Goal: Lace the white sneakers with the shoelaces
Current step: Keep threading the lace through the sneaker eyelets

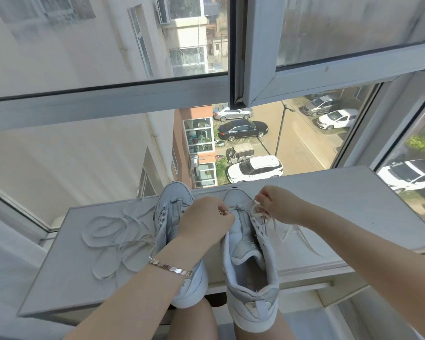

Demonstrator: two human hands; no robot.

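Two white sneakers stand side by side on a white sill, toes toward the window. The left sneaker (168, 207) has no lace and is partly covered by my left forearm. Across the lowest eyelets near the toe of the right sneaker (249, 256) runs a white shoelace (257, 213). My left hand (204, 220) pinches one end of that lace at the shoe's left side. My right hand (277, 204) pinches the other end at the shoe's right side. A second loose shoelace (108, 238) lies coiled on the sill to the left.
The white sill (353, 207) runs under a large window with an open sash above. Far below outside are parked cars and buildings. My knees show at the bottom, under the heels of the shoes. A bracelet is on my left wrist.
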